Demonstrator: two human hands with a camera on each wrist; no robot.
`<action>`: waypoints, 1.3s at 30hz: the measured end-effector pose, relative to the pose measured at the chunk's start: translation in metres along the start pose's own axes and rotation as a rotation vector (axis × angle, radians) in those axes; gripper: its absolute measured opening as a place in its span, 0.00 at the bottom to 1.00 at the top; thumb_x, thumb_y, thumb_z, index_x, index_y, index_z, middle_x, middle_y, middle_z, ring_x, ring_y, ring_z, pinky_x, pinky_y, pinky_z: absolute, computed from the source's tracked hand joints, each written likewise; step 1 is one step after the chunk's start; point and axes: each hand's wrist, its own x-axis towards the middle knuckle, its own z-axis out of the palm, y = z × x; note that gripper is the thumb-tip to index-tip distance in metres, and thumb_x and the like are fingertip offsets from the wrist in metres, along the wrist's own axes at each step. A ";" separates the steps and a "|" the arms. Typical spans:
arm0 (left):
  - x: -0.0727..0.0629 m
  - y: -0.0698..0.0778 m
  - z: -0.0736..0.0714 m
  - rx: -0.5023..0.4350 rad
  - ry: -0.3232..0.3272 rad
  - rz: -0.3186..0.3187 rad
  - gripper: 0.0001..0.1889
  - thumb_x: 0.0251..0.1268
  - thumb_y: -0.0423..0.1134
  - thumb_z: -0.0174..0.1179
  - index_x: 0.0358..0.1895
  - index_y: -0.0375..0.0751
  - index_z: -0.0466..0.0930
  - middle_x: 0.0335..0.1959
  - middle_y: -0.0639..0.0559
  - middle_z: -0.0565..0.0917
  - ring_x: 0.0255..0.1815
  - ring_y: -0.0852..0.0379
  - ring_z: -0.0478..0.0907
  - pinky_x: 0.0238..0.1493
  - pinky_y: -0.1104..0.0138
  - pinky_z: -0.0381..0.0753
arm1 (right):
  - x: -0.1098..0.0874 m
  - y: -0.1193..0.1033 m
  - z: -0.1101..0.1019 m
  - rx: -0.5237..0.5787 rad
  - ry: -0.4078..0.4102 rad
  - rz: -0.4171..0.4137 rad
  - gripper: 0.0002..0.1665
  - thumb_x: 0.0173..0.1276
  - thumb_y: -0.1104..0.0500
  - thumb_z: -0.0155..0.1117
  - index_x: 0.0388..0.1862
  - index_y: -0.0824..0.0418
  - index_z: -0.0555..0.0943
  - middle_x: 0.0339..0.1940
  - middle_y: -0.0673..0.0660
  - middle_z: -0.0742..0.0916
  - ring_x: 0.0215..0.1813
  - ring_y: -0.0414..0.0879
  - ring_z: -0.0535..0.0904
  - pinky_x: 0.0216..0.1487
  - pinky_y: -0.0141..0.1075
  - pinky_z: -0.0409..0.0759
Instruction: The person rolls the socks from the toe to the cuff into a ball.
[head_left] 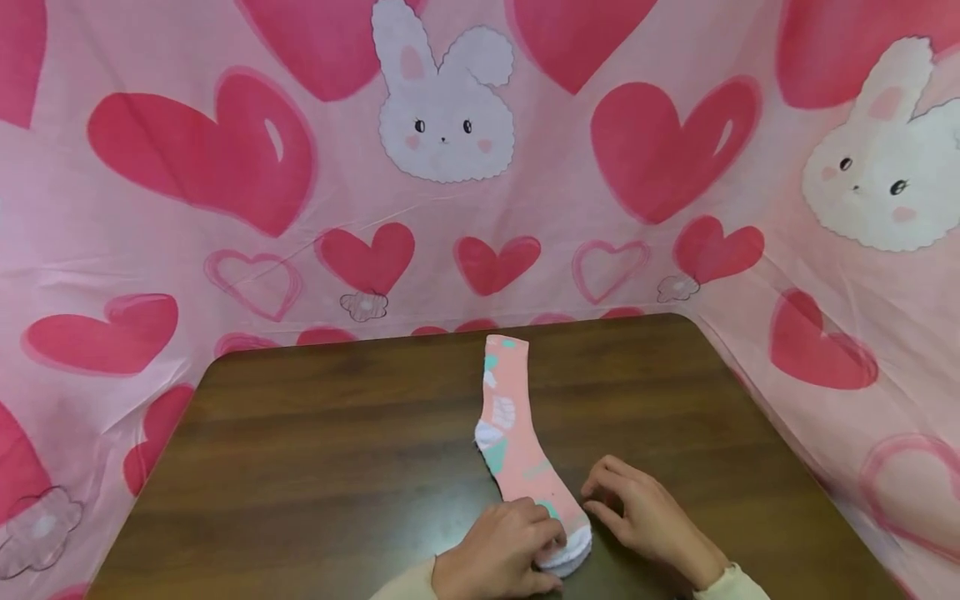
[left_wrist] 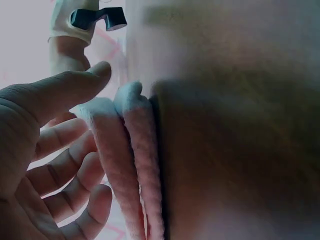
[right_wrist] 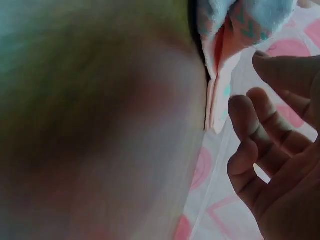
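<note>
A pair of pink socks [head_left: 513, 400] with white heels and toes and green and white patches lies flat on the brown table, one sock on the other. The toes point toward me and the cuffs toward the far edge. Over the left side of the toe end is my left hand [head_left: 498, 542], its fingers loosely bent. From the left wrist view, two pink layers [left_wrist: 112, 155] stand beside its spread thumb and fingers, with no pinch visible. Just right of the toes, my right hand [head_left: 645, 512] hovers with relaxed fingers; the right wrist view shows nothing between them.
The brown wooden table [head_left: 337, 433] has rounded far corners. Behind it and along the sides hangs a pink cloth [head_left: 555, 192] printed with hearts and white rabbits. A dark strap-like piece [left_wrist: 100, 18] sits at the other wrist's pale sleeve.
</note>
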 end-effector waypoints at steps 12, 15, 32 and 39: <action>0.007 0.002 -0.001 0.046 -0.137 -0.054 0.21 0.38 0.48 0.83 0.33 0.53 0.79 0.22 0.67 0.67 0.23 0.73 0.60 0.22 0.80 0.57 | -0.008 -0.005 0.008 -0.083 -0.050 -0.235 0.30 0.43 0.58 0.85 0.44 0.42 0.79 0.45 0.36 0.75 0.34 0.31 0.69 0.34 0.28 0.71; 0.007 0.003 0.000 0.030 -0.164 -0.064 0.19 0.40 0.46 0.82 0.33 0.52 0.79 0.23 0.67 0.69 0.23 0.73 0.61 0.22 0.80 0.57 | -0.009 -0.005 0.010 -0.174 -0.012 -0.314 0.28 0.43 0.54 0.85 0.42 0.43 0.80 0.45 0.38 0.75 0.34 0.31 0.68 0.35 0.27 0.69; 0.002 0.009 0.005 0.104 -0.056 -0.017 0.14 0.47 0.35 0.70 0.22 0.49 0.70 0.17 0.62 0.64 0.17 0.70 0.55 0.19 0.79 0.53 | -0.012 -0.019 0.014 -0.396 -0.036 -0.364 0.17 0.56 0.38 0.76 0.33 0.45 0.81 0.38 0.40 0.76 0.35 0.36 0.69 0.35 0.32 0.69; 0.001 0.009 0.003 0.057 -0.037 -0.080 0.12 0.48 0.32 0.67 0.26 0.48 0.71 0.18 0.63 0.65 0.17 0.72 0.57 0.21 0.80 0.56 | -0.011 -0.021 0.013 -0.361 0.016 -0.418 0.05 0.65 0.51 0.70 0.36 0.49 0.84 0.37 0.43 0.81 0.36 0.37 0.74 0.35 0.32 0.73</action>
